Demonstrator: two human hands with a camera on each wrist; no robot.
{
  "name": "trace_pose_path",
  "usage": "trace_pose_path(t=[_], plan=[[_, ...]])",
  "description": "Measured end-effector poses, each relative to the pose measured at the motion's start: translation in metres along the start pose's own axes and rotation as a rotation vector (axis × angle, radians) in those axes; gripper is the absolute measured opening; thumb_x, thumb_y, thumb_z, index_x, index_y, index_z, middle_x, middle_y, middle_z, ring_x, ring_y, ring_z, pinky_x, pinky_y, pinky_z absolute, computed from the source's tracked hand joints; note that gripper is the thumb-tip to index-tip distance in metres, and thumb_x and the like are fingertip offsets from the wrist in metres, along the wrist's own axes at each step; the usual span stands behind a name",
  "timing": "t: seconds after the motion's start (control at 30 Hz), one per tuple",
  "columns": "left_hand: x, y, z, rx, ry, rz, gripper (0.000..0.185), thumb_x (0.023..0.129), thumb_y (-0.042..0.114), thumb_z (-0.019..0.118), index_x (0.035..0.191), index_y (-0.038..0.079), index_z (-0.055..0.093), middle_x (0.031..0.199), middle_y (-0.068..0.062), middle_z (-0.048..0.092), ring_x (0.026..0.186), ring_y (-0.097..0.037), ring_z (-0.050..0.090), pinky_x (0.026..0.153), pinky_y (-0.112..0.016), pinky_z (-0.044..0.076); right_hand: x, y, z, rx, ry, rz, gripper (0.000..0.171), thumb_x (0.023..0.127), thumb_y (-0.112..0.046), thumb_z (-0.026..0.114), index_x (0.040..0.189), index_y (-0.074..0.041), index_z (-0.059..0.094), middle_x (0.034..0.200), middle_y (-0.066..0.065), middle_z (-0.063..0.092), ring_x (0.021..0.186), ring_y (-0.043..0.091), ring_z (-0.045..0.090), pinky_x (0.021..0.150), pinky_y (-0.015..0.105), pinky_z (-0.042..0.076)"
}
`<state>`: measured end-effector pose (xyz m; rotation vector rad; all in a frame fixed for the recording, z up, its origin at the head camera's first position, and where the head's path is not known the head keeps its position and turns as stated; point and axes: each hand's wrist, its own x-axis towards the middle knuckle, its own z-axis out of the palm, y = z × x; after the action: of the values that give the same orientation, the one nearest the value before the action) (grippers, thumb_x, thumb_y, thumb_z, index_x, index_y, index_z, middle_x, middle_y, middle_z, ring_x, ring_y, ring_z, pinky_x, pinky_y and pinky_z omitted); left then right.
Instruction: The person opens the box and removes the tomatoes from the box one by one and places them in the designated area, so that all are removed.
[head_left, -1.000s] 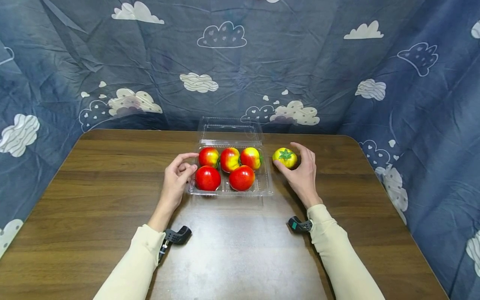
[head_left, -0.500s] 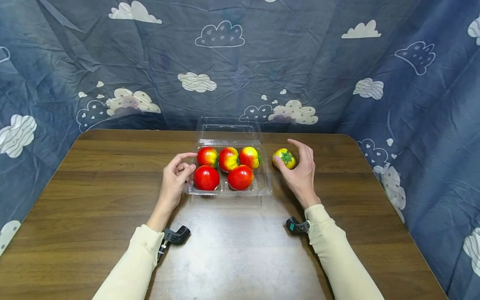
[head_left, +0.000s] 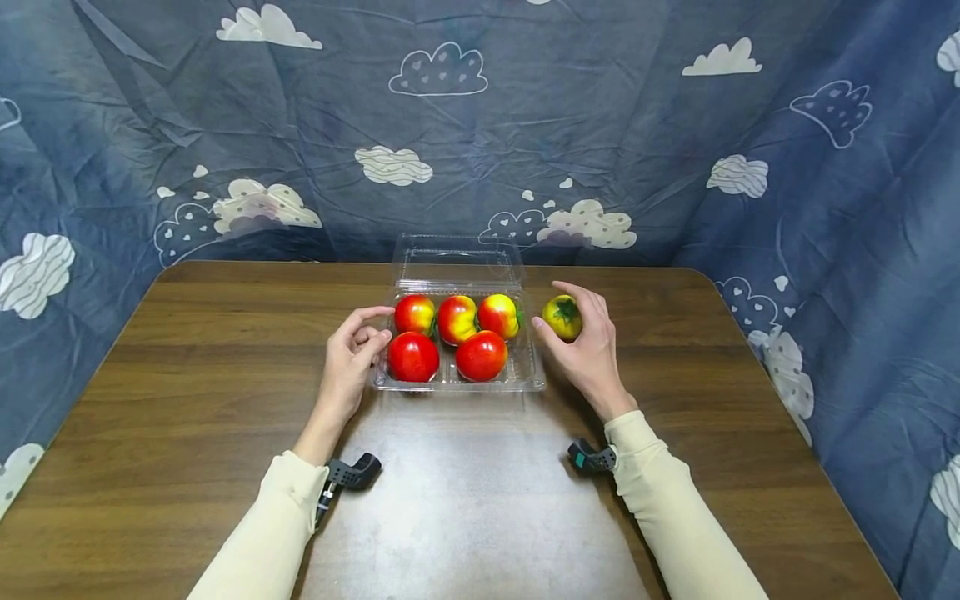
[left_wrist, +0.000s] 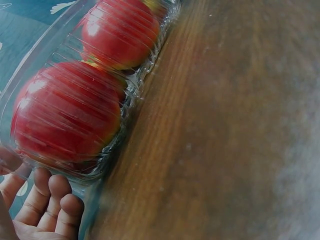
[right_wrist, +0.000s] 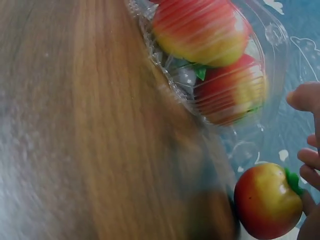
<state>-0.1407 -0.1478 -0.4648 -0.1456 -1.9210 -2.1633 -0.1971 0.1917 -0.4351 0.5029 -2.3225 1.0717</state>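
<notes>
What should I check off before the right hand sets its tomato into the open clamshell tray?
1. Right hand grips the yellow-green tomato: ok.
2. Tomato lifted off the table: cannot tell.
3. Clamshell tray lid open, tipped back: ok.
4. Free slot at the tray's front right: ok; five tomatoes fill the rest.
5. Left hand steadies the tray's left edge: ok, fingers touch it.

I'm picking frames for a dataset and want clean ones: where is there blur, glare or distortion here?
Head view: sharp, with a pale glare patch on the table near the person. Left wrist: tomatoes fairly clear behind the ribbed box, table blurred at right. Right wrist: motion-smeared throughout, the held tomato soft-edged.
</notes>
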Motion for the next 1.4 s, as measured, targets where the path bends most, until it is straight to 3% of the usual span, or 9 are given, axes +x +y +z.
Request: trace_pose_path(t=[0.27, 0.53, 0.73, 0.97, 1.2, 1.4], plan=[[-0.001, -0.001, 0.002, -0.002, 0.000, 0.008, 0.031, 0.095, 0.004, 0.063, 0.126, 0.002, 0.061, 0.070, -0.023, 0.046, 0.053, -0.024, 0.041, 0.043, -0.021, 0.041, 0.002, -0.005, 0.001, -0.029, -0.001, -0.080, 0.056, 0.081, -0.028, 0.079, 0.132, -0.014, 0.060, 0.129, 0.004, 0.061, 0.121, 0.023, 0.050, 0.101, 0.041, 0.042], [-0.001, -0.002, -0.001, -0.015, 0.009, 0.007, 0.032, 0.094, 0.002, 0.062, 0.126, -0.001, 0.060, 0.069, -0.022, 0.045, 0.051, -0.023, 0.040, 0.042, -0.020, 0.041, 0.008, -0.015, 0.005, 0.024, -0.045, -0.025, 0.055, 0.083, -0.029, 0.079, 0.133, -0.015, 0.060, 0.131, 0.002, 0.062, 0.119, 0.027, 0.055, 0.098, 0.048, 0.046], [0.000, 0.000, -0.003, -0.016, 0.012, 0.009, 0.033, 0.094, 0.001, 0.062, 0.127, -0.001, 0.059, 0.070, -0.024, 0.045, 0.053, -0.026, 0.041, 0.043, -0.021, 0.041, 0.014, -0.024, 0.010, 0.025, -0.077, 0.004, 0.055, 0.084, -0.031, 0.078, 0.134, -0.017, 0.059, 0.133, -0.001, 0.061, 0.122, 0.022, 0.054, 0.104, 0.045, 0.045], [0.000, 0.001, -0.003, -0.030, 0.008, -0.002, 0.035, 0.094, -0.001, 0.061, 0.129, -0.005, 0.057, 0.071, -0.029, 0.043, 0.053, -0.029, 0.040, 0.043, -0.022, 0.041, 0.024, -0.035, 0.021, 0.045, -0.126, 0.015, 0.064, 0.085, -0.033, 0.077, 0.142, -0.019, 0.052, 0.133, 0.000, 0.061, 0.124, 0.016, 0.053, 0.107, 0.043, 0.041], [0.000, 0.001, 0.001, -0.020, 0.011, -0.002, 0.033, 0.094, 0.003, 0.063, 0.127, 0.001, 0.061, 0.071, -0.025, 0.045, 0.054, -0.030, 0.039, 0.043, -0.022, 0.042, 0.025, -0.039, 0.025, 0.074, -0.212, 0.001, 0.064, 0.085, -0.030, 0.077, 0.142, -0.018, 0.051, 0.134, 0.001, 0.060, 0.122, 0.019, 0.054, 0.106, 0.041, 0.044], [0.001, 0.000, 0.002, -0.026, 0.009, 0.010, 0.031, 0.094, 0.002, 0.062, 0.125, 0.001, 0.061, 0.069, -0.023, 0.044, 0.051, -0.022, 0.041, 0.043, -0.020, 0.042, 0.023, -0.036, 0.027, 0.045, -0.248, -0.028, 0.062, 0.085, -0.029, 0.077, 0.140, -0.012, 0.053, 0.136, 0.002, 0.059, 0.122, 0.019, 0.054, 0.105, 0.043, 0.045]])
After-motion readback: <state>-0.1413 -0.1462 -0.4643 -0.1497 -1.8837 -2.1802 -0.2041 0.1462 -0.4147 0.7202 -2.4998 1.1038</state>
